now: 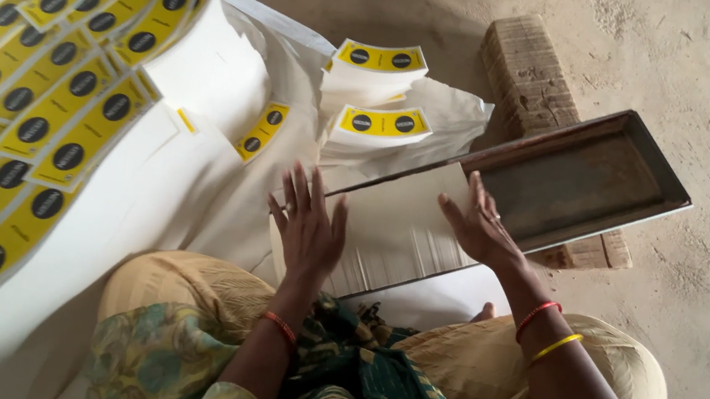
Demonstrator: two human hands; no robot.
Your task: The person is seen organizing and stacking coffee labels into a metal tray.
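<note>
While both hands (310,230) flank it, paper stack (388,222) lies trayed.

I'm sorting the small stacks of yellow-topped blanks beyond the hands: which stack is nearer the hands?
The lower stack, just above the tray's left end; the other stack lies farther away, behind it.

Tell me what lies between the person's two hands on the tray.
In the head view, a fanned row of white paper blanks fills the stretch between the left hand and the right hand, lying in the long dark tray; both palms press its ends.
</note>
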